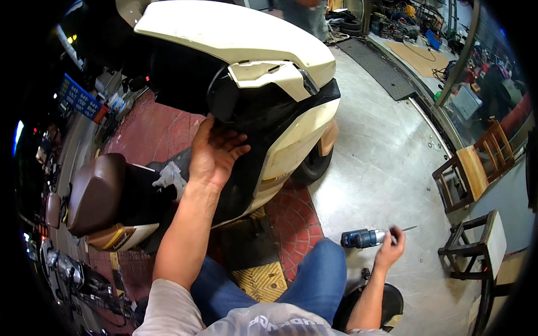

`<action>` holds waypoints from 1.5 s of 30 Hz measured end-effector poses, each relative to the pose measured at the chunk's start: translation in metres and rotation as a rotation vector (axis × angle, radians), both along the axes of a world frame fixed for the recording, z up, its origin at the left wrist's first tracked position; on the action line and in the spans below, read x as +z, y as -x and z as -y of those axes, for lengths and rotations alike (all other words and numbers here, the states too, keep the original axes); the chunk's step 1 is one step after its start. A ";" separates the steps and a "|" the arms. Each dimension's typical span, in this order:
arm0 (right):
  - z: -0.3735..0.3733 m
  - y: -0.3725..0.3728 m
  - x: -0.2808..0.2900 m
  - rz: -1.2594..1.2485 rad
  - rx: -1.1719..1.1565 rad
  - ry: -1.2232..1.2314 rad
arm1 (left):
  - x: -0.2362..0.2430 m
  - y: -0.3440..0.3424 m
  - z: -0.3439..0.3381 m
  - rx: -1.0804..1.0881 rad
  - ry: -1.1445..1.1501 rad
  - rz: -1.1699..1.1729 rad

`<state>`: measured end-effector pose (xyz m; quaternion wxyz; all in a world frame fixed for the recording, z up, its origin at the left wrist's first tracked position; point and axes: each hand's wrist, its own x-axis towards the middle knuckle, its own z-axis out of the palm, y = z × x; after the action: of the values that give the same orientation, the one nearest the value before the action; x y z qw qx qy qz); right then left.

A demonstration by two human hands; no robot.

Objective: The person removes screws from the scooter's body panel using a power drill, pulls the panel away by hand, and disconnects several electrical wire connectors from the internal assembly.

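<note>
My left hand is palm up at the scooter's black inner panel, its fingers apart and slightly bent, one fingertip at the lower edge of a rounded black plastic piece. Above this are the cream front cover and a smaller cream trim piece. At lower right, my right hand holds a blue-and-black power drill by its silver front part, with a long thin bit pointing right.
The brown seat is at left. Wooden chairs and a white-topped stool stand at right. A black mat lies by the glass shop front. Part of another person shows at the top. Motorcycles are at lower left.
</note>
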<state>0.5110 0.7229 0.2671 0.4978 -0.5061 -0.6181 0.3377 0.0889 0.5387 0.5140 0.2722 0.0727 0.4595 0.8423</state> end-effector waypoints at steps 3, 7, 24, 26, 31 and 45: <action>0.009 0.101 0.151 0.064 0.714 -0.590 | 0.001 -0.003 -0.013 -0.005 -0.082 0.210; 0.077 0.220 0.252 -0.066 1.759 -1.186 | -0.016 -0.007 -0.005 -0.094 -0.213 0.390; 0.063 0.323 0.281 0.766 2.266 -1.591 | -0.023 0.010 -0.017 -0.089 -0.300 0.535; 0.017 0.370 0.260 0.377 2.194 -1.787 | -0.042 0.016 -0.020 -0.164 -0.332 0.425; 0.058 0.348 0.277 0.849 2.136 -1.677 | -0.015 0.003 -0.008 -0.115 -0.300 0.687; 0.070 0.349 0.313 1.126 1.946 -1.376 | -0.035 0.002 -0.012 -0.164 -0.371 0.567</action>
<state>0.1616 0.6529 0.5802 -0.1167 0.4273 -0.8928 -0.0815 0.0870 0.5504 0.4789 0.4379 -0.0794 0.1972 0.8735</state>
